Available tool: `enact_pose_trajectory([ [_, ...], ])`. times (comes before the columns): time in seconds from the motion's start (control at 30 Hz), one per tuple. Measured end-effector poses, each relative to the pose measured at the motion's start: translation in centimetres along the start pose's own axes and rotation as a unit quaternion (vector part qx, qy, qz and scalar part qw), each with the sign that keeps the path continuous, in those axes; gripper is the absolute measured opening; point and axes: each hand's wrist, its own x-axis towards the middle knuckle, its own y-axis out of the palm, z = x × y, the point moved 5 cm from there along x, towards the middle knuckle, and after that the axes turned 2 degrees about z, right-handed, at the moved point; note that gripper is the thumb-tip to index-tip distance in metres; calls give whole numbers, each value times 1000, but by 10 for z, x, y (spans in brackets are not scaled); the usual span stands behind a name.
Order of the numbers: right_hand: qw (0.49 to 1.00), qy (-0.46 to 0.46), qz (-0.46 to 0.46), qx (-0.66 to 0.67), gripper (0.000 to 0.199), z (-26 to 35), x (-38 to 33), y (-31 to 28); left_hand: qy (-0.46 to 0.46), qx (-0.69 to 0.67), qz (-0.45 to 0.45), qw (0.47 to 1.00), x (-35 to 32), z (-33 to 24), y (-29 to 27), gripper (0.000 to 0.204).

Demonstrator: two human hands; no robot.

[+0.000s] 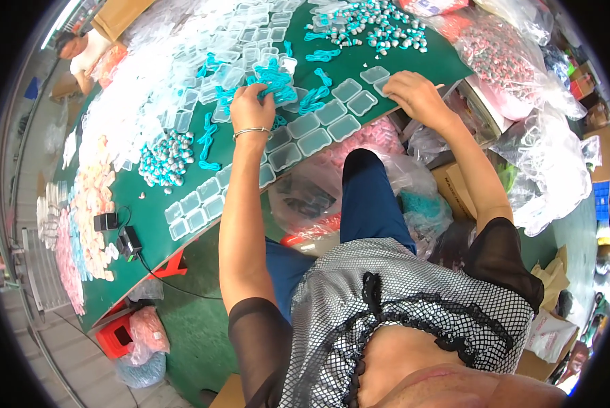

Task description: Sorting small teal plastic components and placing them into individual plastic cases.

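My left hand, a bracelet at its wrist, reaches over a heap of looped turquoise cords. Its fingers are curled closed on some of the cords. Farther right, my right hand bends its fingers round the edge of a small clear plastic box at the end of a double row. Part of that box is hidden by the fingers. Between my hands, more open clear boxes stand side by side along the table's near edge. Single turquoise cord bundles lie just beyond them.
The green table carries a large pile of clear boxes, silver-and-turquoise small parts on the left, and more at the back. Black adapters sit at the left edge. Bags of parts crowd the right. Another person is far left.
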Motion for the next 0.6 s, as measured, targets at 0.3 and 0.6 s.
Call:
enact_pose_trajectory([
  [0.3, 991, 74, -22, 113, 19, -24, -5, 3, 0, 9, 20, 1000, -2, 2, 0, 20],
  [0.6, 990, 20, 2, 137, 16, -15, 69, 46, -85, -21, 14, 996, 0, 19, -5, 20],
])
